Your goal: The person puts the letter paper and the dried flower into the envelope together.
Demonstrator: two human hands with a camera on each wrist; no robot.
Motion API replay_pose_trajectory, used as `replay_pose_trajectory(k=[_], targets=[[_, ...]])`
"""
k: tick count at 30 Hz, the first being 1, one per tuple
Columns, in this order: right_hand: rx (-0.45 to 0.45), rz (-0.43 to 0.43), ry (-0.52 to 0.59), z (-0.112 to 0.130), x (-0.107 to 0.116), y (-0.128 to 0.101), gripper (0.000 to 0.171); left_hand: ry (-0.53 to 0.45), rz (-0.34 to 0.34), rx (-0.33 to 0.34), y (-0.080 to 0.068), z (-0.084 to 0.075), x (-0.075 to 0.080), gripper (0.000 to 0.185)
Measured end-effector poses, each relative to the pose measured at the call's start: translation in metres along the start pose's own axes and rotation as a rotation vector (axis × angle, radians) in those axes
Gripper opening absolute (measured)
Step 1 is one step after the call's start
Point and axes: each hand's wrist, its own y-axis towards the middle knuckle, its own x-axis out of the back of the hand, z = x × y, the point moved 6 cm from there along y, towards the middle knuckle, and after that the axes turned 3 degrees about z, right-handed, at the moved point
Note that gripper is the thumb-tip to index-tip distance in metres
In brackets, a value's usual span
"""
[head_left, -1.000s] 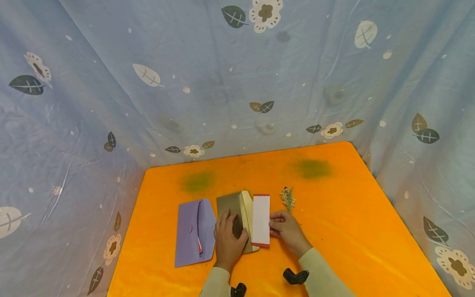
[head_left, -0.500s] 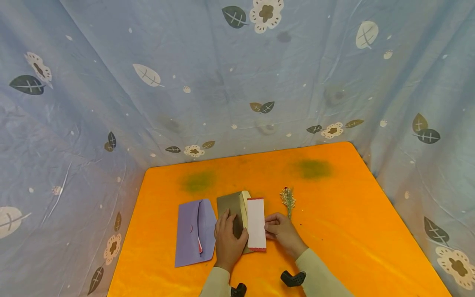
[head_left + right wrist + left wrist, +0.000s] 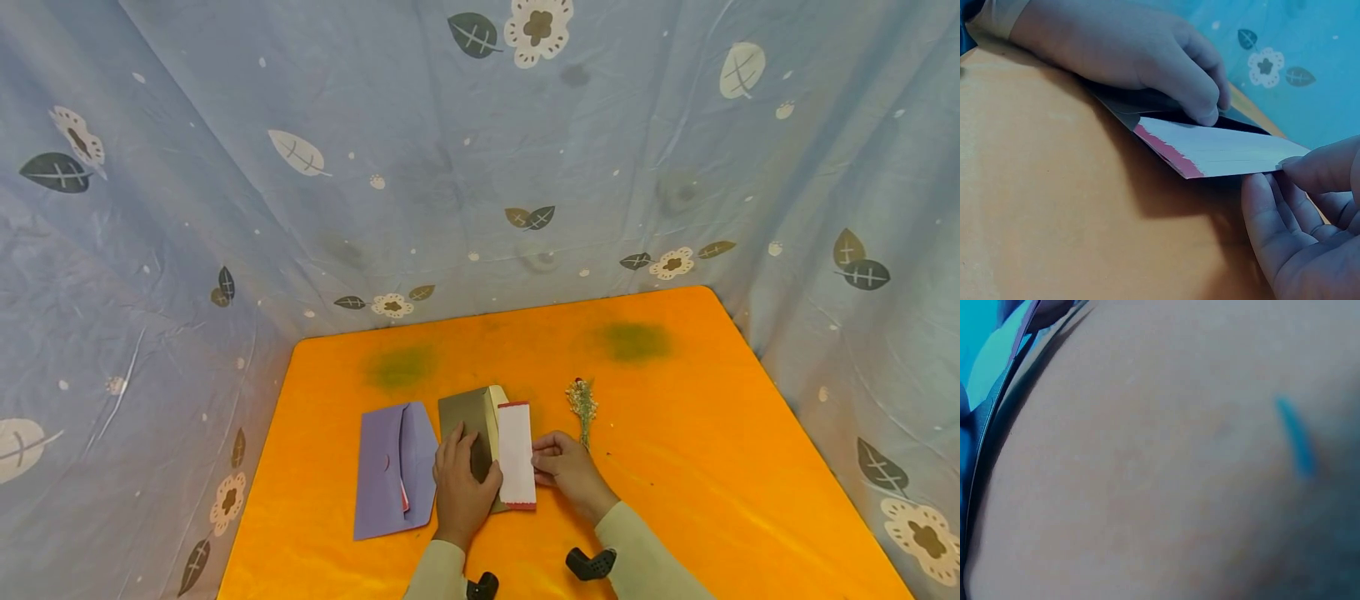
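On the orange table [image 3: 675, 467] lies a gold envelope [image 3: 467, 412] with its mouth facing right. My left hand [image 3: 459, 467] rests flat on it and presses it down; the same left hand [image 3: 1147, 59] shows in the right wrist view. My right hand [image 3: 543, 461] pinches the right edge of a white card [image 3: 516, 454] with red ends. The card [image 3: 1222, 153] lies partly tucked under the envelope's [image 3: 1141, 103] open edge, and my right fingers [image 3: 1300, 206] hold it from the side. The left wrist view is a blur of skin.
A purple envelope [image 3: 390, 471] with its flap open lies left of the gold one. A small dried flower sprig [image 3: 582, 402] lies right of the card. Blue flowered cloth [image 3: 480, 167] walls the table on three sides.
My right hand has slid the white card leftward, so it now overlaps the gold envelope more. The left hand has stayed in place.
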Motion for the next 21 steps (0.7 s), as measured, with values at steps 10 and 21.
replay_pose_trajectory(k=[10, 21], targets=[[0.010, 0.040, -0.042, -0.0050, -0.0065, 0.0005, 0.020, -0.010, -0.007, -0.004, -0.0003, 0.0008, -0.0001, 0.056], [-0.008, 0.058, -0.066, -0.0101, -0.0092, 0.0001, 0.019, -0.033, -0.003, 0.000, -0.0005, -0.0011, 0.0020, 0.058]])
